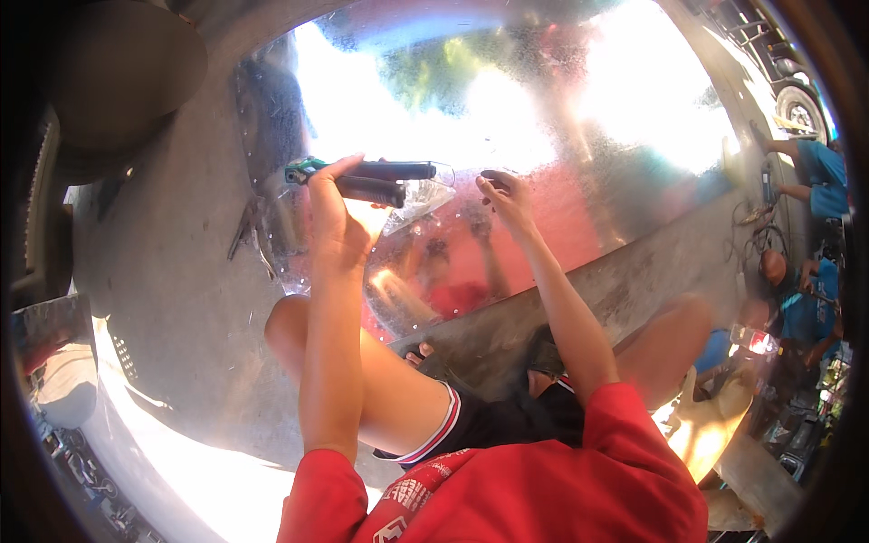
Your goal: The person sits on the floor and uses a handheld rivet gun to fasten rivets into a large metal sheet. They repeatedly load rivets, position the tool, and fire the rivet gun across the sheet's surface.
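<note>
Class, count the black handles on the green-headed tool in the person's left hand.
2: the upper handle and, just below it, the lower handle. The left hand hides part of the tool.

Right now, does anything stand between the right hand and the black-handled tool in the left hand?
Nothing visible blocks the right hand from the black-handled tool in the left hand; only a thin wire loop at the handle end juts into the gap.

green-and-black tool (pixel 389 170), red shirt (pixel 525 493)
</note>
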Demonstrator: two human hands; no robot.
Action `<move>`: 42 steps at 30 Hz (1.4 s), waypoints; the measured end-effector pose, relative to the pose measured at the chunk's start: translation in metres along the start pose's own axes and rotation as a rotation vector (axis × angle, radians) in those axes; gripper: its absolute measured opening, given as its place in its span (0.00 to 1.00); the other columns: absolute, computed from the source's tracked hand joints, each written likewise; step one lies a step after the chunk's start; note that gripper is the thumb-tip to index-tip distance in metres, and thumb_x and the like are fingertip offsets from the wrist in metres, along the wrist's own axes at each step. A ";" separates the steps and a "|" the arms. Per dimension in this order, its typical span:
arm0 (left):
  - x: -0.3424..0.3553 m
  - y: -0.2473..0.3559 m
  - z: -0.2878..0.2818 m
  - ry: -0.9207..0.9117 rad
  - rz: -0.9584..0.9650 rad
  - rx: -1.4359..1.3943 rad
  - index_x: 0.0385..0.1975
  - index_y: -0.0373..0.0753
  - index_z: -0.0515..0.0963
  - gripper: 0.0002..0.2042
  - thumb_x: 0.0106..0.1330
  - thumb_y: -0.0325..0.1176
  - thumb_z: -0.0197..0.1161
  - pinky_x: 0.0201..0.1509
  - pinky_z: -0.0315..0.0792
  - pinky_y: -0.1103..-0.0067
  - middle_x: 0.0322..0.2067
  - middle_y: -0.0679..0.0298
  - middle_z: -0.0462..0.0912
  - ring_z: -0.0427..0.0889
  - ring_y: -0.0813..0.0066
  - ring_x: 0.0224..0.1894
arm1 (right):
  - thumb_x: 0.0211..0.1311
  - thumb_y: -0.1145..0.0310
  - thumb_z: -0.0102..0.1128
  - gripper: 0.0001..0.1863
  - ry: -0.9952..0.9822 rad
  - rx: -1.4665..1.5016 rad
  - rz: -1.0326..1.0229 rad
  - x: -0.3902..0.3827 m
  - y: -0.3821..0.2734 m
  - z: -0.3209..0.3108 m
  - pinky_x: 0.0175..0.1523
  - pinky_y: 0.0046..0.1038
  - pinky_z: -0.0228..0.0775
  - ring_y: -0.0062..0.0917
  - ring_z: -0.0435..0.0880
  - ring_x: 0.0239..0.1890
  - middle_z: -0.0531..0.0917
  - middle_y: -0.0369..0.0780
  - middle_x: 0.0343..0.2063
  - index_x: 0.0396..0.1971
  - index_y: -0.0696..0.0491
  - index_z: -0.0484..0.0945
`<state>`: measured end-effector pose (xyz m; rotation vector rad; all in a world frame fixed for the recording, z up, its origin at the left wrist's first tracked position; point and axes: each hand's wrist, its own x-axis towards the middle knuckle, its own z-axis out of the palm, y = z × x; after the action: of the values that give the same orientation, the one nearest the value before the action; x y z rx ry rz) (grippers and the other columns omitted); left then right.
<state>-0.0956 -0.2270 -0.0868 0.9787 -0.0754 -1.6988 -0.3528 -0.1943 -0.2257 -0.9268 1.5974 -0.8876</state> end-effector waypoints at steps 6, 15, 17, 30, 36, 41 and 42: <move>0.003 -0.046 0.022 -0.196 -0.118 0.449 0.47 0.37 0.76 0.18 0.56 0.30 0.67 0.51 0.72 0.70 0.40 0.62 0.83 0.80 0.70 0.46 | 0.44 0.43 0.76 0.57 -0.306 -0.421 -0.591 -0.064 -0.086 -0.017 0.65 0.38 0.63 0.37 0.69 0.64 0.69 0.52 0.62 0.68 0.61 0.58; -0.011 -0.098 0.047 -0.340 0.315 0.782 0.57 0.30 0.68 0.41 0.42 0.43 0.78 0.50 0.70 0.70 0.42 0.52 0.77 0.76 0.63 0.46 | 0.42 0.50 0.78 0.57 -0.406 -0.457 -0.440 -0.073 -0.081 -0.016 0.69 0.41 0.55 0.39 0.65 0.67 0.66 0.49 0.63 0.68 0.60 0.56; -0.016 -0.100 0.054 -0.327 0.391 0.759 0.53 0.32 0.69 0.40 0.40 0.44 0.79 0.48 0.69 0.70 0.39 0.54 0.76 0.76 0.63 0.44 | 0.39 0.60 0.79 0.49 -0.368 -0.382 -0.587 -0.065 -0.072 -0.015 0.66 0.39 0.59 0.37 0.70 0.62 0.72 0.47 0.56 0.63 0.61 0.64; -0.013 -0.111 0.059 -0.197 0.385 0.686 0.38 0.30 0.74 0.32 0.44 0.51 0.79 0.41 0.72 0.69 0.35 0.52 0.80 0.79 0.64 0.39 | 0.47 0.65 0.73 0.28 0.099 -0.475 -0.559 -0.095 -0.076 0.006 0.46 0.34 0.74 0.34 0.82 0.41 0.80 0.47 0.42 0.49 0.56 0.73; -0.001 -0.118 0.061 0.007 0.303 0.743 0.38 0.30 0.73 0.34 0.45 0.54 0.79 0.41 0.71 0.70 0.35 0.54 0.79 0.78 0.65 0.37 | 0.53 0.62 0.71 0.20 -0.051 -0.638 -0.615 -0.109 -0.087 -0.002 0.37 0.36 0.71 0.31 0.79 0.31 0.79 0.43 0.33 0.39 0.55 0.71; -0.007 -0.113 0.065 -0.417 0.409 0.749 0.48 0.39 0.72 0.33 0.45 0.46 0.81 0.49 0.69 0.77 0.37 0.64 0.74 0.74 0.75 0.42 | 0.37 0.63 0.79 0.51 -0.314 -0.509 -0.480 -0.082 -0.112 -0.031 0.58 0.39 0.67 0.38 0.76 0.55 0.75 0.49 0.50 0.63 0.61 0.61; -0.011 -0.119 0.068 -0.398 0.454 0.615 0.47 0.39 0.72 0.31 0.46 0.42 0.81 0.51 0.70 0.76 0.37 0.64 0.76 0.75 0.76 0.41 | 0.34 0.65 0.80 0.49 -0.383 -0.461 -0.493 -0.080 -0.111 -0.033 0.54 0.37 0.70 0.36 0.78 0.52 0.77 0.48 0.47 0.60 0.61 0.63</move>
<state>-0.2297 -0.2010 -0.0965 0.9453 -1.0537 -1.4342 -0.3572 -0.1671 -0.0876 -1.7562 1.2727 -0.6131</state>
